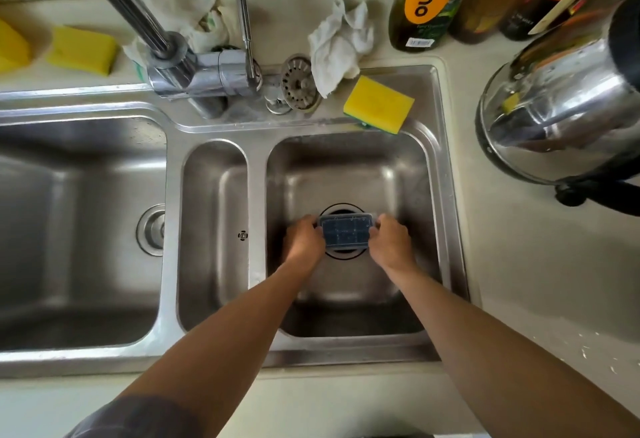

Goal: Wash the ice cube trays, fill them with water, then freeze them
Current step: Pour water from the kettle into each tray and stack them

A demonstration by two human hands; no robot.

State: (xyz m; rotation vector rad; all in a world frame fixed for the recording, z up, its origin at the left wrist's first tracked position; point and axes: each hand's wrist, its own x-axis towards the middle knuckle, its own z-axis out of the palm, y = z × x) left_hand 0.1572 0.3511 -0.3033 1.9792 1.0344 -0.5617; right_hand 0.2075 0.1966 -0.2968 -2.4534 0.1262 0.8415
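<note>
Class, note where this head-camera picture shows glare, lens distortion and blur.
Head view: bright glare on the kettle and faucet; the wide-angle lens bows the sink rim; the ice cube tray, gripped by left hand and right hand, looks slightly soft.

Home kitchen: steel sink, sponges, kettle.

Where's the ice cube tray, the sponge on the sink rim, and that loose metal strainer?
ice cube tray (346,232): head view, middle of its blue grid.
sponge (379,102): head view, centre of its yellow top.
strainer (300,83): head view, middle of its perforated disc.
</note>
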